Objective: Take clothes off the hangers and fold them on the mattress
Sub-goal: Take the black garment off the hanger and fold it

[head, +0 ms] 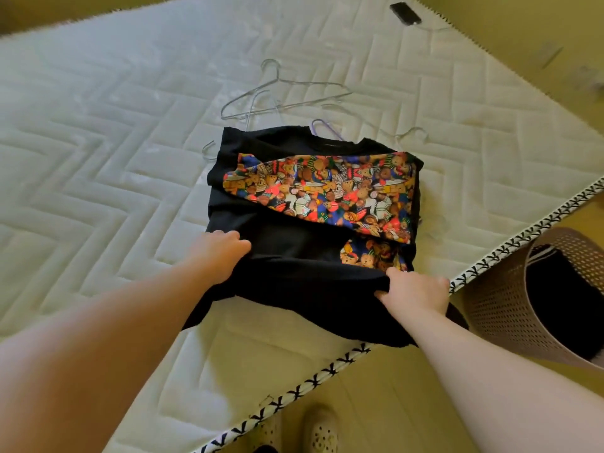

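A black shirt (294,253) with colourful teddy-bear print sleeves folded across its body lies on the white quilted mattress (98,152) near the front edge. My left hand (222,253) grips the shirt's lower left side. At the lower right, my right hand (415,291) holds the hem, fingers curled round the fabric. The bottom part of the shirt is lifted off the mattress. Several wire hangers (281,93) lie just beyond the shirt, and a purple hanger (322,127) peeks out from under the collar.
A perforated laundry basket (510,305) with dark clothes in it stands on the floor at the right, beside the mattress edge. A black phone (405,13) with a cable lies at the mattress's far corner. My feet in light shoes (318,429) show below.
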